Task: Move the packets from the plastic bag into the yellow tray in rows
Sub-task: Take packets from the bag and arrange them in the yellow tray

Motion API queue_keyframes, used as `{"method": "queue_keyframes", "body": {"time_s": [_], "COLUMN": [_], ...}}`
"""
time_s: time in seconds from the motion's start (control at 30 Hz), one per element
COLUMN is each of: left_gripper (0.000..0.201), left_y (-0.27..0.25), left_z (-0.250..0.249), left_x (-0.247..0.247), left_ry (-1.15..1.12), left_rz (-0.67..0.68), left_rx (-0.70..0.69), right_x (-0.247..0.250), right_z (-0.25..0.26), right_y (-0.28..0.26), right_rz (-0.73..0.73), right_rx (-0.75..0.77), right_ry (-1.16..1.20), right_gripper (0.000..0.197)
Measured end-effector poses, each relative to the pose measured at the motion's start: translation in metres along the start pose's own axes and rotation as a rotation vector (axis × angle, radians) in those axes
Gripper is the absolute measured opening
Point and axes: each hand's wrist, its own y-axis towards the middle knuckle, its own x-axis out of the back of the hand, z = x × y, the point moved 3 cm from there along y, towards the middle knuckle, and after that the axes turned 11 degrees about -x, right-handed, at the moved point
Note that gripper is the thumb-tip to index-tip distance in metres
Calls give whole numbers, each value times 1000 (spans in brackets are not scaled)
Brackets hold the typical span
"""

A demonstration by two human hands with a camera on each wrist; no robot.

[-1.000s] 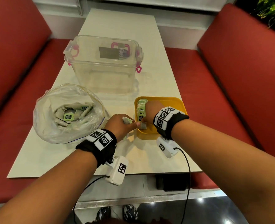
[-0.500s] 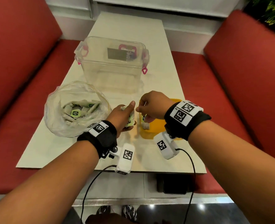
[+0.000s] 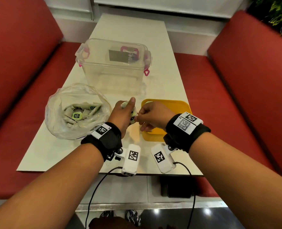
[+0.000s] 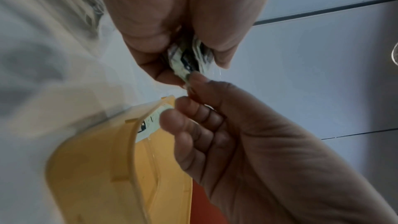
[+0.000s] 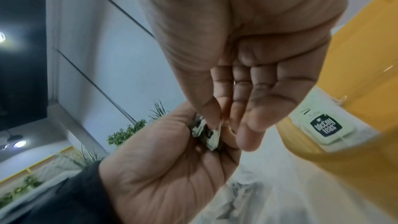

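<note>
Restaurant booth, red padded benches [image 3: 246, 83] flanking a narrow white table [image 3: 133, 30]

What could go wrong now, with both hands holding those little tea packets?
1. The left hand holds a bunch of packets while the right hand pinches just one edge. Pulling it might drag others out onto the table.
2. The grip is only on a corner, so the packet might slip.
3. Both hands hover by the yellow tray; a bump might disturb the row inside.
</note>
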Motion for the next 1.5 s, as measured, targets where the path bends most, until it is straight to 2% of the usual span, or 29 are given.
{"method": "queue_keyframes", "body": {"time_s": [0.13, 0.23, 0.5, 0.73, 0.93, 1.23, 1.3, 1.37, 1.4, 1.5], "left_gripper": [19, 16, 25, 31, 25, 25, 36, 53, 55, 32], "left_y": [-1, -3, -10, -9, -8, -4, -2, -1, -1, -3], "left_z": [1, 6, 8, 5, 4, 6, 8, 9, 8, 0], "left_x": [0, 0, -4, -2, 1, 2, 6, 9, 10, 8], "left_ry": [-105, -109, -155, -153, -141, -81, -74, -63, -48, 76], "left_rz": [-6, 32, 172, 245, 222, 249, 215, 202, 212, 238], "left_rx": [5, 21, 41, 49, -9, 13, 15, -16, -50, -196], "right_x": [11, 19, 31, 32, 29, 44, 49, 53, 55, 55], "right_z": [2, 4, 7, 9, 5, 9, 8, 7, 7, 6], "right_y": [1, 5, 11, 12, 12, 14, 14, 13, 13, 11], "right_rz": [-48, -125, -297, -271, -134, -275, -298, -311, -314, -293], "right_rx": [13, 45, 163, 157, 132, 141, 137, 135, 137, 164], "right_ry": [168, 234, 56, 107, 182, 123, 97, 70, 48, -93], "right_gripper": [6, 6, 4, 6, 11, 15, 15, 15, 14, 16]}}
